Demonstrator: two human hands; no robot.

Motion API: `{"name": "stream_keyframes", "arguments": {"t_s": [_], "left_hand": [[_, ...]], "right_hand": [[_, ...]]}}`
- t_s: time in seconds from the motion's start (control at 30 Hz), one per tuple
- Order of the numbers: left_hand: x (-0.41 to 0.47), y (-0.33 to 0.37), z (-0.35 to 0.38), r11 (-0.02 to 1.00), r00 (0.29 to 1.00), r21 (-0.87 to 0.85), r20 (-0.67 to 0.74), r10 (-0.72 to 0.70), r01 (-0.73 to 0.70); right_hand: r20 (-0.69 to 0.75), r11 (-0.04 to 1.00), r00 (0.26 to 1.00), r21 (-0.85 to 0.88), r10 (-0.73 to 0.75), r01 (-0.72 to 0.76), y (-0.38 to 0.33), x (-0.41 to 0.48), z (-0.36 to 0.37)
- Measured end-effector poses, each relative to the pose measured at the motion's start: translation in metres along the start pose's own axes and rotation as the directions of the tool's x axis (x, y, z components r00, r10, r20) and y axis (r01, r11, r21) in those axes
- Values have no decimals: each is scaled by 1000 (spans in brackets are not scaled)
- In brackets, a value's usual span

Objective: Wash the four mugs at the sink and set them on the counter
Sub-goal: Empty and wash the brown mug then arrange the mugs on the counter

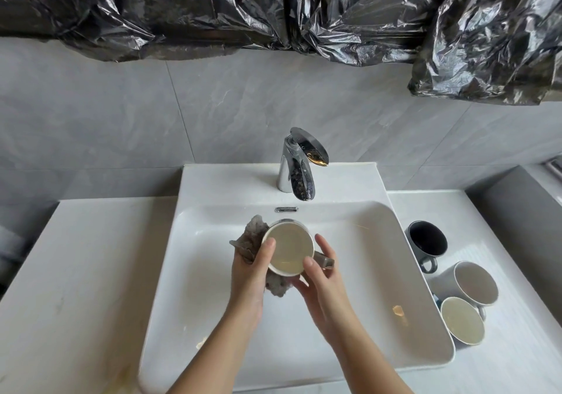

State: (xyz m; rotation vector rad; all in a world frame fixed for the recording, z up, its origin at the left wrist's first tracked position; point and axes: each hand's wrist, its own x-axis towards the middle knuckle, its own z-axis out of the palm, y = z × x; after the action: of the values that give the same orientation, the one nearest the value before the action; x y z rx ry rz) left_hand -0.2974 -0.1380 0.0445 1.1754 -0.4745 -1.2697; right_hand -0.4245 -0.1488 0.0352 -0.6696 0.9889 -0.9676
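Head view. Holding a cream-lined mug (pixel 291 249) over the basin of the white sink (pixel 365 241), just in front of the chrome faucet (pixel 296 165), mouth turned up toward the camera, grey handle pointing right. Left hand (pixel 251 269) curled round a crumpled grey cloth (pixel 250 237) and pressing it to the mug's left side, thumb lying on the rim. Right hand (pixel 322 284) gripping the mug from the right, thumb on the rim, fingers wrapped round beside the handle. On the tabletop (pixel 85 266) just right of the sink, three more mugs, mouths up, in a close row: a dark mug (pixel 427 238) farthest back, a white mug (pixel 476 282) in the middle, a cream mug (pixel 462 320) nearest. Inside the basin, near its right wall, a small orange smear (pixel 398 311). Above the grey tiled wall, crumpled black plastic sheeting (pixel 273 7).
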Motion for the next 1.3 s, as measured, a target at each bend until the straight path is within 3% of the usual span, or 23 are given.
{"name": "stream_keyframes", "arguments": {"t_s": [0.13, 0.27, 0.43, 0.63, 0.73, 0.83, 0.93, 1.03, 1.17, 1.3], "left_hand": [[-4, 4, 5, 996, 1000, 94, 11, -4, 3], [-2, 4, 0, 950, 993, 291, 3, 117, -113], [10, 13, -5, 943, 995, 325, -34, 90, -75], [5, 20, -6, 901, 975, 379, 147, 167, -212], [19, 28, -7, 884, 980, 429, 148, 133, -184], [19, 31, -11, 907, 960, 380, 266, 81, -182], [24, 33, -21, 865, 912, 437, 407, 53, -246], [32, 37, -26, 834, 866, 524, 484, -124, -173], [32, 37, -26, 908, 832, 413, 526, -176, -69], [21, 25, -19, 961, 918, 268, 394, -44, -69]], "right_hand": [[1, 998, 998, -15, -64, 64, -5, 1, 5], [-33, 995, 995, -31, -92, 91, -9, 6, -3], [54, 992, 996, -103, -73, 78, -8, 0, -13], [24, 981, 994, -162, -107, 110, -13, 3, -17], [98, 968, 992, -228, -80, 101, -13, 0, -19], [95, 962, 991, -248, -93, 114, -14, 3, -22], [114, 945, 990, -304, -87, 118, -20, 6, -25], [199, 926, 979, -358, -45, 116, -31, 7, -26], [255, 895, 967, -431, 0, 114, -47, 14, -26], [202, 939, 979, -342, 43, 29, -38, 14, -21]]}}
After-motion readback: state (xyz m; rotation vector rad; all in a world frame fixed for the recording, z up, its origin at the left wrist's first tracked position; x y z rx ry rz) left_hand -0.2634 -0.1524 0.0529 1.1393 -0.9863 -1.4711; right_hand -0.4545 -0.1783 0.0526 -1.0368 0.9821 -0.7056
